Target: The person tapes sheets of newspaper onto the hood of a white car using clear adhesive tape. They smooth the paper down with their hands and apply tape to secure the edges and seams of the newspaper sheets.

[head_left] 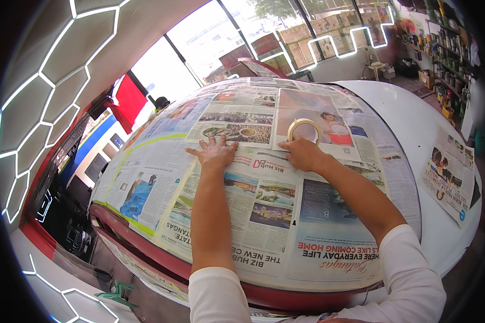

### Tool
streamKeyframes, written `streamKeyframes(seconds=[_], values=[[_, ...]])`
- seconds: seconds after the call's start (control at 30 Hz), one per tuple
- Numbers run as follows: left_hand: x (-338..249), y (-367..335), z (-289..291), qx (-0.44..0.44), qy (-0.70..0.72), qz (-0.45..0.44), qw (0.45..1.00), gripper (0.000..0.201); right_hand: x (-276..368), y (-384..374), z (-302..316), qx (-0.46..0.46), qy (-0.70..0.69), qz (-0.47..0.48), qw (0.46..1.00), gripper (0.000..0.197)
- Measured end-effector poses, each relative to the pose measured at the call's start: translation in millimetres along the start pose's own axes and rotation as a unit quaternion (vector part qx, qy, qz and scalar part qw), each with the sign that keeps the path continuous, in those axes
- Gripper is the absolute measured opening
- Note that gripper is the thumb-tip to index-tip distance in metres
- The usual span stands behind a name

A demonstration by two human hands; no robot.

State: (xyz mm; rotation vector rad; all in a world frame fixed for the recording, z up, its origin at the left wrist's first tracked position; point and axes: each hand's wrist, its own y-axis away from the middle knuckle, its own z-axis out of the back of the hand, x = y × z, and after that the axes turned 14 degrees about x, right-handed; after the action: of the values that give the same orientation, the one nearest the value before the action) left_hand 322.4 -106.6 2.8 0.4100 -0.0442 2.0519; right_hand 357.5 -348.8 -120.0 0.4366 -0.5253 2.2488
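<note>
Newspaper sheets (242,218) cover the curved red car panel (161,264) in front of me. My left hand (214,152) lies flat on the paper with its fingers spread, just below a seam between sheets. My right hand (305,155) is closed at the lower rim of a roll of masking tape (291,131), its index finger bent down onto the paper at the seam. The roll is cream-coloured and tilted up, and the fingers behind it are hidden. Yellow-green tape (151,136) runs along the paper to the left.
To the right is a white car panel (382,102) with a loose newspaper sheet (448,172) on it. Shelves of cans and bottles (450,54) line the far right wall. A white stool (376,67) stands near them. A green plastic chair (116,293) is at lower left.
</note>
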Motion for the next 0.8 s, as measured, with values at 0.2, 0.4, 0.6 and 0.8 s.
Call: streamKeyframes(seconds=[0.2, 0.4, 0.6, 0.8], values=[[1.9, -2.2, -0.9, -0.004, 0.009, 0.004, 1.0, 0.076, 1.7, -4.1, -4.7, -0.003, 0.052, -0.003, 0.999, 0.03], [0.4, -2.9, -4.4, 0.004, -0.005, 0.013, 1.0, 0.074, -2.5, -2.0, -24.4, -0.084, 0.059, 0.016, 0.995, 0.017], [-5.3, -1.7, -1.9, 0.006, -0.01, 0.013, 1.0, 0.073, -9.6, -4.2, -21.2, -0.097, 0.1, 0.002, 0.99, 0.015], [-2.6, -0.1, -3.4, 0.002, -0.007, 0.012, 1.0, 0.071, -12.5, -8.9, 0.4, 0.011, 0.055, 0.016, 0.998, 0.013]])
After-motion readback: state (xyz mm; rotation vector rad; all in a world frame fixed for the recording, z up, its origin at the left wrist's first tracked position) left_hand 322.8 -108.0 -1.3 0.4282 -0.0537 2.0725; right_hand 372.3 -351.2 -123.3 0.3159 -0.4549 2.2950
